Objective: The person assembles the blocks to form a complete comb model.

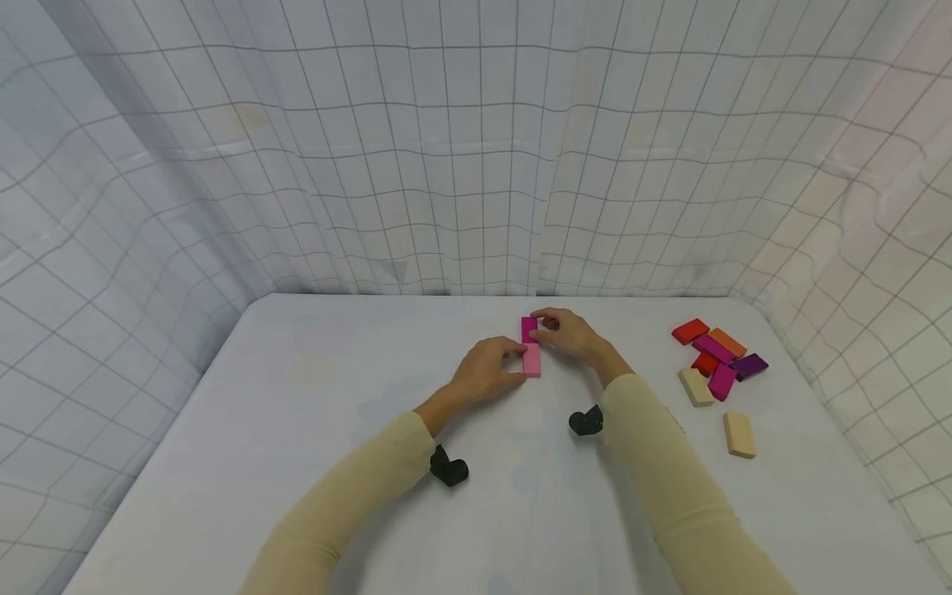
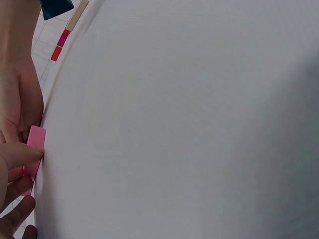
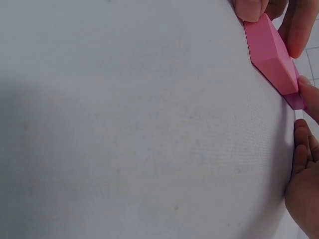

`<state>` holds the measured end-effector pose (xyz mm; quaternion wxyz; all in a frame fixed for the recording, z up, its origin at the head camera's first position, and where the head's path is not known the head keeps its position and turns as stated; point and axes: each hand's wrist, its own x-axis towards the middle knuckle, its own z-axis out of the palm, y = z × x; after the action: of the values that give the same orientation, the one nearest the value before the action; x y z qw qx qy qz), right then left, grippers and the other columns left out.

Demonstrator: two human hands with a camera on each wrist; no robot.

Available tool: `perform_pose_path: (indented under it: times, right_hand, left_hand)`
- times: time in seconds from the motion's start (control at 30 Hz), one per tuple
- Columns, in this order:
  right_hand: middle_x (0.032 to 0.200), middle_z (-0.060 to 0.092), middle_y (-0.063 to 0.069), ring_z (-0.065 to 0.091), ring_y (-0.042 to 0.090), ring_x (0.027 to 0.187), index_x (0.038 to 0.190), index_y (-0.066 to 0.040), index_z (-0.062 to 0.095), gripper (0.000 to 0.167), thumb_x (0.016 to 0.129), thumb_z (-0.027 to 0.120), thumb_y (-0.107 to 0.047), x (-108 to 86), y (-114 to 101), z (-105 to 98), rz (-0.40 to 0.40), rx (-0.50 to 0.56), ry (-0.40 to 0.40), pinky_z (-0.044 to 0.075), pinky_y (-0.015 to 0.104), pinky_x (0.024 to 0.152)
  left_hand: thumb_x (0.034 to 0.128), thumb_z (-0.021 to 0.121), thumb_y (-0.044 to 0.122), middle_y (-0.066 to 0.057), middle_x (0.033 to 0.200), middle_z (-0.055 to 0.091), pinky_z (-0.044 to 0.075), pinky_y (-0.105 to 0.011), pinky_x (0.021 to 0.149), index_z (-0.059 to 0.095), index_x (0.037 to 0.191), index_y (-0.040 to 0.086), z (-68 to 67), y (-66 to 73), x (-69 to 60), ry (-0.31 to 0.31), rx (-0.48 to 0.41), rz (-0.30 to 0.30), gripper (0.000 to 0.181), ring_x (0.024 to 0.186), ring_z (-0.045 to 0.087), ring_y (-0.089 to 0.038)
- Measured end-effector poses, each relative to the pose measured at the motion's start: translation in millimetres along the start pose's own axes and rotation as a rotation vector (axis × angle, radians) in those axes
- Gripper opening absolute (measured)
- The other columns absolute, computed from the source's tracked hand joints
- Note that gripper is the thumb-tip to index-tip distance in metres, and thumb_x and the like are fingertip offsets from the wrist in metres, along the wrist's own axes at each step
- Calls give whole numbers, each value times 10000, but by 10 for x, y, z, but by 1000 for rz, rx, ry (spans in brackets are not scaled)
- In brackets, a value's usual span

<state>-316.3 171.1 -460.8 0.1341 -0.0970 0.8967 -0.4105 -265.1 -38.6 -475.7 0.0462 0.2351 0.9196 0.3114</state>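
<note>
The white table [image 1: 320, 463] carries, toward 2 o'clock, a loose group of coloured rectangular blocks [image 1: 727, 342]. Near its 12 o'clock edge, the left hand [image 1: 487, 368] has its grip around the light-pink rectangular block [image 1: 531, 361]; the right hand [image 1: 571, 333] pinches the magenta rectangular block [image 1: 529, 327], at the pink one's 12 o'clock end.

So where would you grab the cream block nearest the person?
Probably by its long sides, around the middle, coming down from above: the cream block seems to lie flat, set apart from the pile, and nothing touches those sides.
</note>
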Motion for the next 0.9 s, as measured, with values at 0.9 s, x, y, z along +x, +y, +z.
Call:
perform_pose_path:
  times: [0.9]
  right_hand:
    - [1346, 581, 153, 518, 349, 1300, 1529, -97, 490, 551, 1045, 641, -314, -171, 106, -350, -18, 48, 33, 453, 528, 1057]
  left_hand:
    - [996, 713, 322, -120, 1498, 498, 370, -448, 1162, 574, 1462, 46, -153, -155, 182, 4, -40, 91, 559, 1365, 476, -281]
